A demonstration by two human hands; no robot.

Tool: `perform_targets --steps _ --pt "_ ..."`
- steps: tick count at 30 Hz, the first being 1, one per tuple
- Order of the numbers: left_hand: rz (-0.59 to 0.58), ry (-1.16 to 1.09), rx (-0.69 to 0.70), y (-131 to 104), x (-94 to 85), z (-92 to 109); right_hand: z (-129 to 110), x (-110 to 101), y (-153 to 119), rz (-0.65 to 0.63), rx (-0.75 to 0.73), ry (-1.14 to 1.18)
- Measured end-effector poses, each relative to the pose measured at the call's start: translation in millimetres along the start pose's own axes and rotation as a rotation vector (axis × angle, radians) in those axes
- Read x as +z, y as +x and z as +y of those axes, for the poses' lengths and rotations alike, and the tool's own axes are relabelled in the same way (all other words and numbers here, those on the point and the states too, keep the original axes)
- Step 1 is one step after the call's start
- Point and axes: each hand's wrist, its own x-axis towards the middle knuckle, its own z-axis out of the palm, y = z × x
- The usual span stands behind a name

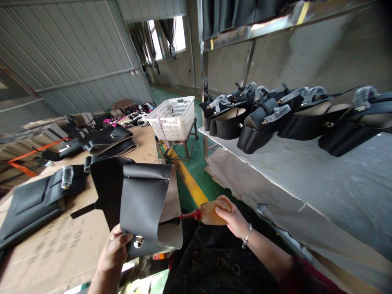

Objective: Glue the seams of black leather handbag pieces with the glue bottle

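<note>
My left hand (114,249) grips the lower left edge of a black leather bag piece (143,200), thumb near its metal clasp (138,241). The piece curves open toward the right and shows a beige inner side. My right hand (232,216) is wrapped round an amber glue bottle (212,212) with a red nozzle. The nozzle points left, and its tip is at the open right edge of the piece. Whether the tip touches the leather I cannot tell. Behind the held piece is a black flap (107,188) with a narrow strap.
A cardboard-covered table (73,241) on the left bears a black bag (33,204) and stacked black pieces (107,141). Ahead, a white basket (174,118) rests on a metal stand. Several black bags (260,126) line the grey-covered table (346,179) on the right.
</note>
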Motion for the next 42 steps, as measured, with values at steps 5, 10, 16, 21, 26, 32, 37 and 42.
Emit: perform_targets --steps 5,10,16,21,26,32,37,42 --pt "0.020 -0.029 -0.044 -2.7 5.9 2.9 -6.9 -0.2 -10.4 0.015 -0.052 -0.153" --pt "0.011 -0.042 -0.047 -4.1 5.6 3.8 -10.4 -3.4 -19.3 0.006 -0.079 -0.254" --pt "0.003 -0.038 -0.046 -0.9 2.8 0.9 -14.4 3.4 -13.5 0.048 -0.131 -0.261" --pt "-0.046 -0.059 -0.033 2.6 -2.9 -5.7 -11.5 -1.5 -13.0 0.062 -0.207 -0.302" --pt "-0.052 -0.071 -0.028 2.9 -3.0 -7.7 -8.0 -4.1 -20.2 0.011 -0.189 -0.323" --pt "-0.106 -0.064 -0.011 5.4 -8.4 -13.6 -8.9 -1.0 -17.4 0.104 -0.232 -0.308" --pt "-0.154 -0.056 -0.008 7.4 -13.7 -17.6 -9.3 -4.8 -16.0 0.113 -0.247 -0.355" --pt "-0.185 -0.062 0.003 9.4 -17.4 -21.1 -13.0 -2.4 -9.9 0.209 -0.196 -0.287"
